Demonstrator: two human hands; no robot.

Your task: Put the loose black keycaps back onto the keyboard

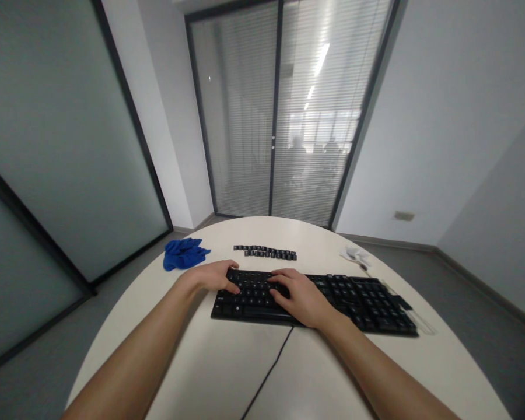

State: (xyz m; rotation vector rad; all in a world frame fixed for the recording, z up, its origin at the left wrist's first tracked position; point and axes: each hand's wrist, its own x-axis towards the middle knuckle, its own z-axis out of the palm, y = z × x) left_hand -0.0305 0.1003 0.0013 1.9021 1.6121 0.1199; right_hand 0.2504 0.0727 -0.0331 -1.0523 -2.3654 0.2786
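Observation:
A black keyboard (359, 297) lies across the round white table (210, 373). My left hand (212, 276) rests at the keyboard's far left corner, fingers curled over its edge. My right hand (300, 296) lies on the keys left of the middle, fingers bent down onto them. Whether either hand pinches a keycap is hidden. Two short rows of loose black keycaps (266, 252) lie on the table just beyond the keyboard.
A crumpled blue cloth (182, 254) sits at the table's left rim. A small white object (354, 255) and a thin clear tool (413, 315) lie near the right rim. The keyboard's black cable (266, 373) runs toward me. Glass doors with blinds stand behind.

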